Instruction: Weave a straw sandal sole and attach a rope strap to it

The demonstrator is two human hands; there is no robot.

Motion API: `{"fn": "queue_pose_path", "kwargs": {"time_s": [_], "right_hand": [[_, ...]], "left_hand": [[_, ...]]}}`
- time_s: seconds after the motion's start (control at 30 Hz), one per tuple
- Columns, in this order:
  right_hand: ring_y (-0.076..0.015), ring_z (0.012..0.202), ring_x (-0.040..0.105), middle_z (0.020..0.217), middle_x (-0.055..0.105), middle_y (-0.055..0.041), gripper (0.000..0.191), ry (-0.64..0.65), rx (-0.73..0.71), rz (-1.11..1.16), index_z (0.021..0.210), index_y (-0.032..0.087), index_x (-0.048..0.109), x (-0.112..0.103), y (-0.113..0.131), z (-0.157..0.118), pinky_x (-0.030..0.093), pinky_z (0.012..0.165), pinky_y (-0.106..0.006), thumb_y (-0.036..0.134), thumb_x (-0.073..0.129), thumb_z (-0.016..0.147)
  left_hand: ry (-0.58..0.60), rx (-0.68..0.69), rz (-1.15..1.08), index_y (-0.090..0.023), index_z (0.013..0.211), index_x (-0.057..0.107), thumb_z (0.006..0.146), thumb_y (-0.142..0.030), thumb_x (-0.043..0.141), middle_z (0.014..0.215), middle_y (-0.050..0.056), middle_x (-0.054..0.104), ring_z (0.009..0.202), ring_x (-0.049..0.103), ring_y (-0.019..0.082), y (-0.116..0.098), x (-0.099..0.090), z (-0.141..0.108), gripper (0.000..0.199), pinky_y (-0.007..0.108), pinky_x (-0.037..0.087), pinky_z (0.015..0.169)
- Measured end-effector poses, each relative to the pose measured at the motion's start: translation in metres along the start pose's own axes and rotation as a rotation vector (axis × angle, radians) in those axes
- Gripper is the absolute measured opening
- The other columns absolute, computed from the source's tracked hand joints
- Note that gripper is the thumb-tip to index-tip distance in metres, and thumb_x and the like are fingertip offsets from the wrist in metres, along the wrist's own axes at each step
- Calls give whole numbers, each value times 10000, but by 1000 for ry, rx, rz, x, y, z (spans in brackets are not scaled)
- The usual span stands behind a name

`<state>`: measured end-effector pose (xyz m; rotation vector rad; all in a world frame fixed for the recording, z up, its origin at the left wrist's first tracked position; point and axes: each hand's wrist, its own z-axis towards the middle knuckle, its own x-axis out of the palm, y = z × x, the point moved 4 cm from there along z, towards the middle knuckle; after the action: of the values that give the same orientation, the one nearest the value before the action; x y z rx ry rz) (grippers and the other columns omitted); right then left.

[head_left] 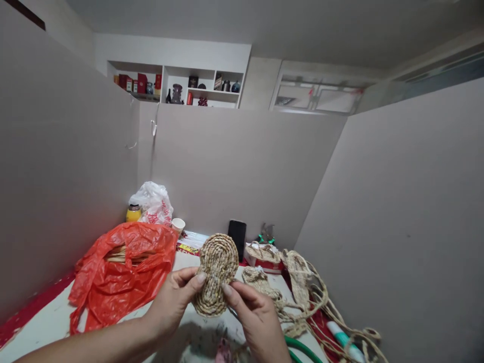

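Observation:
A woven straw sole (218,257), shaped like a figure eight with coiled braid rows, is held upright above the table. My left hand (177,297) pinches its left edge at the narrow waist, thumb on the front face. On the opposite edge, my right hand (254,312) grips it with the thumb on the front and the fingers curled behind. Behind and right of my right hand lies a loose pile of braided straw cord (280,302). The fingers behind the sole are partly hidden.
A red plastic bag (124,282) with straw strips lies left. Behind stand a white bag (153,201), a yellow jar (133,213), a paper cup (178,225) and a black phone (237,239). Right are a white-and-teal tube (345,340) and green handles (302,348). Grey partitions (242,166) enclose the table.

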<state>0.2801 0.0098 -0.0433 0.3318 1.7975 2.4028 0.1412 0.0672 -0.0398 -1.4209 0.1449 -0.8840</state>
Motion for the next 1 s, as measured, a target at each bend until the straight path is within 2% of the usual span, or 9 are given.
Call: {"fn": "queue_pose_path", "kwargs": {"time_s": [0.13,0.23,0.33,0.5,0.6,0.8,1.0], "right_hand": [[-183,709,588,715,686,-40,294,-37,-50,-94,872,166,760,-5,1,0,479,660,-255,434,668,794],[-195,718,598,744,692,-52,308,-47,-59,-129,889,168,759,-8,2,2,492,679,-272,443,657,796],[-199,702,595,726,679,-51,322,-34,-59,-164,885,164,757,-9,1,3,498,689,-287,453,642,802],[-204,724,589,763,681,-55,340,-4,-57,-180,894,165,746,-8,0,2,492,699,-293,465,600,829],[-193,713,563,725,651,-40,333,-3,-68,-203,855,160,732,-8,0,2,468,666,-269,461,593,835],[-157,629,467,629,553,-15,361,-29,-73,-241,658,147,632,-5,3,1,393,568,-240,463,588,827],[-141,608,417,611,496,-4,378,-12,-80,-252,638,147,577,-1,7,-2,356,555,-238,464,559,842]], "left_hand": [[63,-37,51,-124,1047,721,786,-353,689,925,112,724,820,624,195,-2,1,-1,348,311,469,802],[46,-44,69,-131,1052,719,765,-359,708,944,115,723,846,635,211,-4,-2,1,367,331,477,811],[24,-32,117,-117,999,739,755,-371,716,886,118,731,808,642,205,-4,-6,3,354,315,486,769],[82,-31,114,-114,988,745,777,-374,695,833,112,740,739,651,182,-1,-5,4,339,304,499,737],[92,-42,86,-122,992,745,785,-359,691,836,108,743,741,659,181,4,-5,5,320,306,507,741],[83,-60,67,-120,953,755,794,-343,683,809,100,746,701,662,177,16,-9,6,283,315,520,734],[100,-81,75,-126,953,753,798,-344,678,819,100,748,687,664,174,15,-8,5,278,303,522,713]]}}
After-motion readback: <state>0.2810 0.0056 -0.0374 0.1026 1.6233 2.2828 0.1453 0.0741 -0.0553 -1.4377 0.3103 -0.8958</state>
